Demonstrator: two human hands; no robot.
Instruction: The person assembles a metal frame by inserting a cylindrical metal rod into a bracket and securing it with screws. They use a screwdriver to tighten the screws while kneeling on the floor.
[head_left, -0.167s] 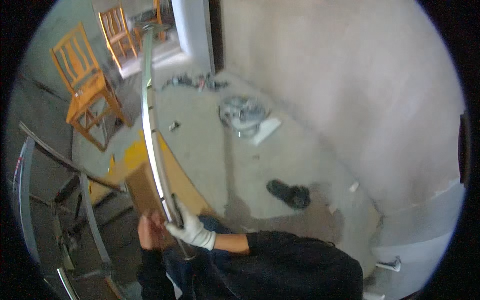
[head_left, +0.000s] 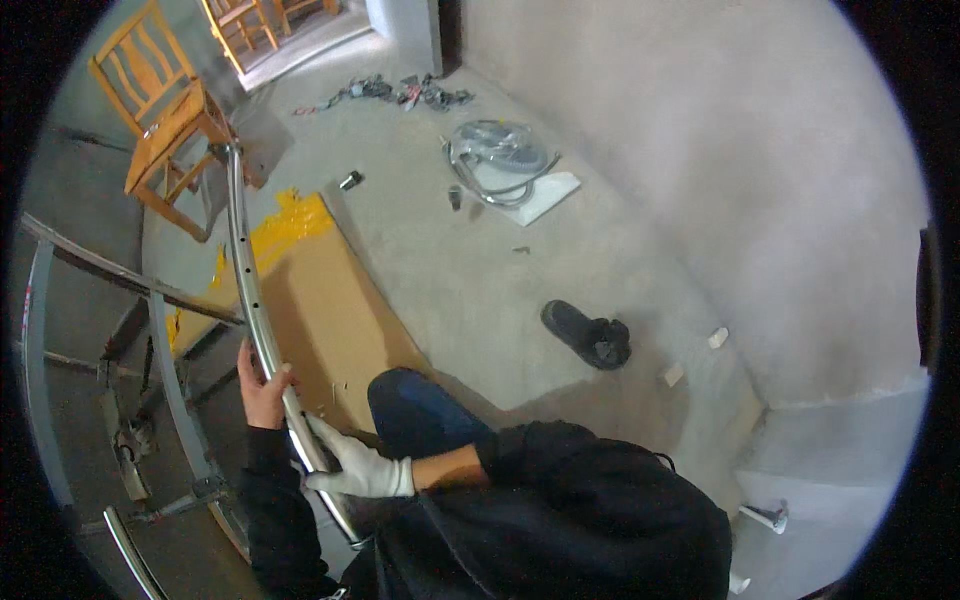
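Now the bare left hand (head_left: pixel 263 390) curls around a long, shiny metal tube with small dark holes (head_left: pixel 262 338), and the white-gloved right hand (head_left: pixel 358 464) clasps it lower down; the tube slants over yellow-edged flat brown cardboard (head_left: pixel 325 310), its far end seen against an orange-brown wooden chair (head_left: pixel 165 130).

Left hand (head_left: pixel 262 398): palm partly hidden by the metal tube (head_left: pixel 254 322). Right hand (head_left: pixel 365 468): gloved, finger wrap not fully visible. Fitting (head_left: pixel 226 150) at the tube's far end too small to make out. Cardboard (head_left: pixel 330 300) partly covered by tube and knee (head_left: pixel 415 410). Left frame (head_left: pixel 173 375) clipped by dark rim; second tube (head_left: pixel 133 555), near left, runs off bottom edge. Far-left chairs (head_left: pixel 240 14) cropped at top. Far scraps (head_left: pixel 400 92): too small to ID.
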